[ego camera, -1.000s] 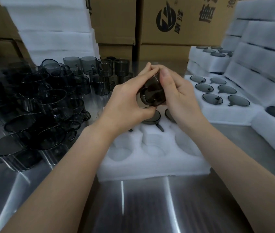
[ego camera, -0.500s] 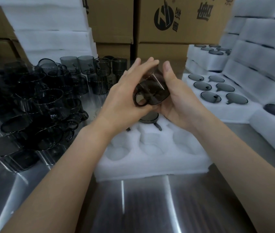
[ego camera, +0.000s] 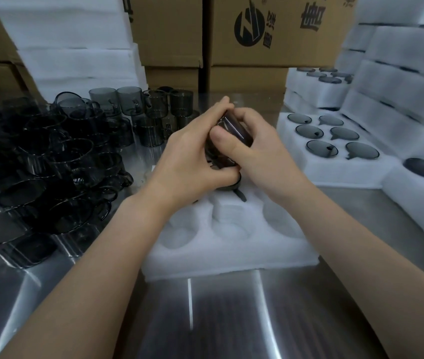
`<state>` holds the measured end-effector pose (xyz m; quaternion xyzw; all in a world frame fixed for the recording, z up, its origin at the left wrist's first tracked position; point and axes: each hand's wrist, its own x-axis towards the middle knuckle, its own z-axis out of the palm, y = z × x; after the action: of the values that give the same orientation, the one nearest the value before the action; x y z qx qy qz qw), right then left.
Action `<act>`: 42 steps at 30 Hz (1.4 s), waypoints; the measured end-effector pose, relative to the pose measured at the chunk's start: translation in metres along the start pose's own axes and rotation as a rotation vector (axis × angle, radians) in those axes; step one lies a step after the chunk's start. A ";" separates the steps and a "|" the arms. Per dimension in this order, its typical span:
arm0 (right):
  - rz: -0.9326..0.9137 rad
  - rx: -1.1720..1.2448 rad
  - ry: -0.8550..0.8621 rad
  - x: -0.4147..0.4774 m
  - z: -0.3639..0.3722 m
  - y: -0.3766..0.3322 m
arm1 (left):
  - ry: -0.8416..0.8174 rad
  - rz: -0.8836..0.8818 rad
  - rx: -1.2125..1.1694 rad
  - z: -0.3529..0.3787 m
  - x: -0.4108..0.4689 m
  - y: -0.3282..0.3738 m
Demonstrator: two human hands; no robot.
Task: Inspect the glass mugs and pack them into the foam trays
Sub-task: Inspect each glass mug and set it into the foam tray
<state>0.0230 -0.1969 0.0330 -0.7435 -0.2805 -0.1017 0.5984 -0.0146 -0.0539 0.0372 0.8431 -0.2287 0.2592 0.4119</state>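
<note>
Both hands clasp one smoky glass mug (ego camera: 237, 128) at mid-frame. The left hand (ego camera: 187, 161) curls round its near side, and the right hand (ego camera: 268, 161) wraps it, thumb pressed on the smooth wall. The mug hangs tilted just above the soft white foam tray (ego camera: 231, 255), whose near round hollows lie open. Dark loose mugs (ego camera: 50, 161) crowd the left. A filled tray (ego camera: 348, 173) sits at right on the shiny steel tabletop (ego camera: 218, 320).

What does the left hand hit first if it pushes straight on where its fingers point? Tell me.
The left hand grips the dark glass mug, so that comes first, then likely the right hand beyond it; depth is unclear.
</note>
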 end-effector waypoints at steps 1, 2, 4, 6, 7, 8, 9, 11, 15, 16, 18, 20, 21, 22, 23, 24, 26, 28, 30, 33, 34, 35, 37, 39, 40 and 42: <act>0.014 0.026 -0.004 0.000 0.000 -0.001 | 0.001 0.006 -0.009 0.000 0.000 0.001; 0.033 0.062 -0.016 0.000 0.000 -0.002 | 0.002 0.007 -0.015 0.000 0.000 0.002; 0.071 0.154 -0.041 -0.001 -0.001 -0.004 | 0.008 0.004 -0.020 0.000 0.000 0.003; 0.113 0.239 -0.036 0.000 -0.003 -0.006 | 0.015 0.020 -0.024 0.000 0.001 0.003; 0.145 0.277 -0.031 0.001 -0.003 -0.006 | 0.015 0.032 -0.026 0.001 0.000 0.003; 0.184 0.315 -0.030 0.001 -0.004 -0.006 | 0.012 0.041 -0.026 0.001 0.000 0.002; 0.224 0.355 -0.032 0.002 -0.005 -0.006 | 0.010 0.047 -0.020 0.002 0.000 0.002; 0.290 0.439 -0.045 0.004 -0.008 -0.005 | 0.016 0.075 0.001 0.002 0.000 -0.001; 0.345 0.616 -0.081 0.007 -0.012 -0.004 | 0.005 0.149 0.030 0.003 0.000 -0.004; 0.355 0.666 -0.092 0.007 -0.012 -0.005 | -0.001 0.166 0.035 0.003 0.000 -0.004; 0.378 0.759 -0.121 0.008 -0.013 -0.005 | -0.009 0.208 0.051 0.002 0.000 -0.003; 0.402 0.836 -0.198 0.009 -0.013 -0.004 | -0.008 0.251 0.073 0.002 0.000 -0.003; 0.416 0.870 -0.258 0.010 -0.013 -0.004 | -0.004 0.262 0.089 0.001 0.001 -0.003; 0.432 0.899 -0.324 0.010 -0.013 -0.004 | -0.001 0.259 0.107 0.001 0.001 -0.003; 0.449 0.918 -0.381 0.009 -0.013 -0.004 | 0.000 0.243 0.120 0.000 0.002 -0.003; 0.458 0.924 -0.420 0.008 -0.013 -0.005 | -0.005 0.217 0.126 0.000 0.002 -0.003; 0.431 0.900 -0.432 0.006 -0.014 -0.007 | -0.025 0.160 0.114 -0.001 0.004 -0.003; 0.369 0.807 -0.351 0.004 -0.013 -0.007 | -0.039 0.119 0.085 0.000 0.004 -0.003; 0.309 0.710 -0.216 0.004 -0.011 -0.005 | -0.055 0.072 0.037 0.000 0.003 -0.004; 0.211 0.557 -0.118 0.003 -0.007 -0.003 | -0.052 -0.028 0.031 0.002 0.004 -0.005; 0.172 0.485 -0.090 0.003 -0.007 -0.002 | -0.042 -0.064 0.045 0.003 0.004 -0.005; 0.134 0.424 -0.062 0.002 -0.006 -0.001 | -0.038 -0.092 0.061 0.004 0.004 -0.006; 0.073 0.360 -0.020 0.001 -0.006 0.000 | -0.031 -0.104 0.076 0.006 0.004 -0.008; 0.041 0.339 -0.001 0.001 -0.005 -0.001 | -0.011 -0.094 0.066 0.007 0.004 -0.010; 0.035 0.338 0.002 0.000 -0.005 -0.003 | 0.000 -0.090 0.053 0.007 0.004 -0.010; 0.027 0.355 0.011 -0.001 -0.004 -0.006 | 0.010 -0.076 0.020 0.006 0.003 -0.009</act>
<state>0.0197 -0.2003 0.0389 -0.6293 -0.2809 -0.0466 0.7231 -0.0057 -0.0547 0.0309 0.8539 -0.1920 0.2497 0.4142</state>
